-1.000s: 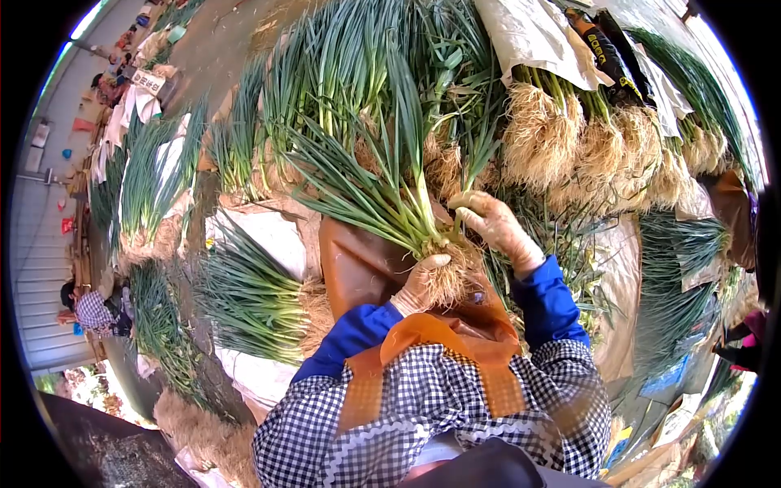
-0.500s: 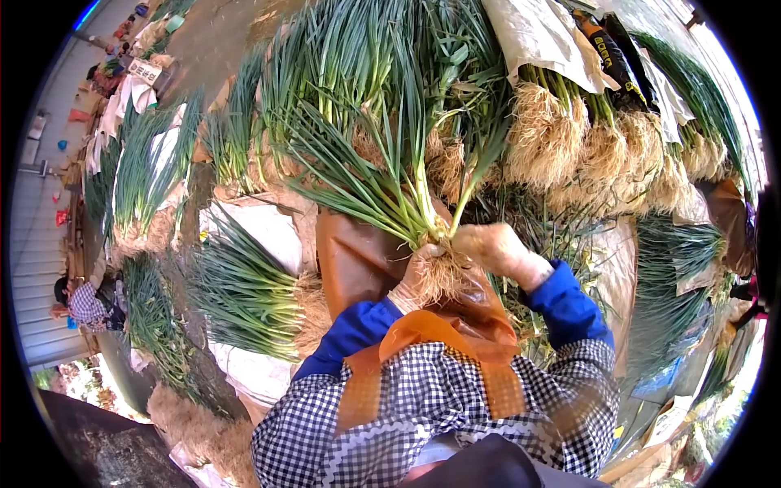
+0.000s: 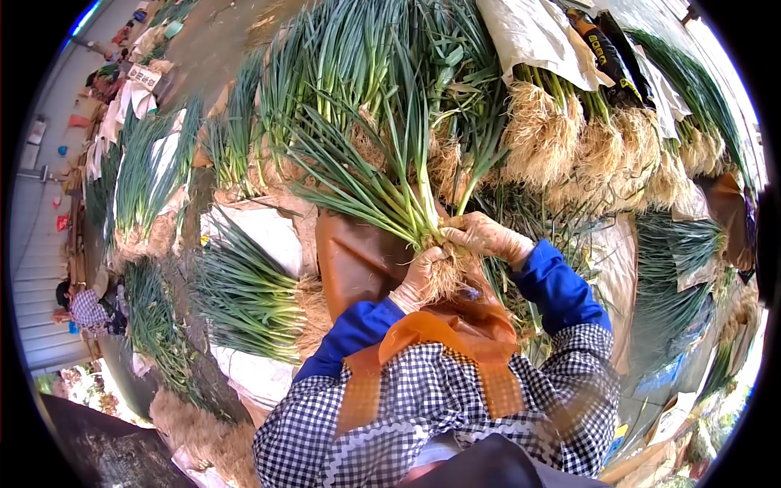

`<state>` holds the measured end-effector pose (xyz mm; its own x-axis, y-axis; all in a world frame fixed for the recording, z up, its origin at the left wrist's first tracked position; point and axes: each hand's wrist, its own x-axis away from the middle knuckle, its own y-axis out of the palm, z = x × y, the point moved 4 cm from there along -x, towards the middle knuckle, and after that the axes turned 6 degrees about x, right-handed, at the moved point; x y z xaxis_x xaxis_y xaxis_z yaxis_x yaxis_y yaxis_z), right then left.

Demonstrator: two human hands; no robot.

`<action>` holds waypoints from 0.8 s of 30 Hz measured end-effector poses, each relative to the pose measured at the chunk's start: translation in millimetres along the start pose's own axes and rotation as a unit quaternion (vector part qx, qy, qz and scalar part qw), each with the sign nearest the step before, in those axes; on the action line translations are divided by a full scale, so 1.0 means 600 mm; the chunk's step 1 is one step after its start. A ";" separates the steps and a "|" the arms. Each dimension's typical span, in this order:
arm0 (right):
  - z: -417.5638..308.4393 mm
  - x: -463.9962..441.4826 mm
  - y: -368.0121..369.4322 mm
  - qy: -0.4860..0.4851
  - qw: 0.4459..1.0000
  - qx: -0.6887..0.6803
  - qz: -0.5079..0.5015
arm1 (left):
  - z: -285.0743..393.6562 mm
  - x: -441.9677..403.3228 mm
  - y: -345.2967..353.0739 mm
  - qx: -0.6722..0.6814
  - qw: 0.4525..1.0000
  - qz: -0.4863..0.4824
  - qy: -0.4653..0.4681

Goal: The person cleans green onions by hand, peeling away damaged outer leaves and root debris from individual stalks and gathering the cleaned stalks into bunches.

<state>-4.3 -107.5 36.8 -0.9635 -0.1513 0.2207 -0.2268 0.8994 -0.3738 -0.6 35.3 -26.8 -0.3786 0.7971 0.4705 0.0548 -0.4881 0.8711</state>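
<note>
Sitting nearest is a checked top (image 3: 390,415) w/ orange straps (image 3: 359,398), & past it a shiny brown apron (image 3: 350,252) over the lap. Just above the lap is the bunch of green onions (image 3: 423,213), held tilted, leaves up & away, hairy roots (image 3: 445,281) down near the body. L hand (image 3: 419,276) has its fingers wrapped round the low end, just where roots start. R hand (image 3: 488,236) has its fingers shut tight on the same low end, at the foot of a stalk (image 3: 466,198) that leans out to the R.

What could go wrong: that stalk could snap or rip, b/c it leans off alone & a hard tug sideways would bend it. Other stalks could slip out if the L hand goes slack, b/c they fan wide up top. Long leaves could get stuck in the big pile (image 3: 333,73) just past them, b/c the tips reach over it. Dirt or root bits may drop on the apron too.

To the L, a 2nd pile (image 3: 252,301) lies on its side nr a white sheet (image 3: 264,236). Ahead & R, root clumps (image 3: 541,134) poke out from a pale wrap (image 3: 533,41). Way off L, a person (image 3: 91,311) in checks is low down, too small to tell what they hold.
</note>
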 end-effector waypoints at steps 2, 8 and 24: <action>0.000 0.002 0.010 0.015 0.999 -0.004 0.041 | -0.003 0.003 -0.005 0.012 1.000 0.020 -0.005; -0.040 0.098 0.081 -0.415 0.871 0.261 -0.035 | 0.023 -0.001 0.048 0.160 0.981 -0.104 -0.024; -0.009 -0.005 0.002 0.031 0.999 0.016 0.018 | 0.021 0.005 0.022 0.005 0.999 0.021 -0.041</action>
<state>-1.1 -103.5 40.8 -0.9609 -0.0914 0.2615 -0.1967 0.8899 -0.4116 10.7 35.7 -12.4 -0.2997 0.8029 0.5154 0.0774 -0.5180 0.8519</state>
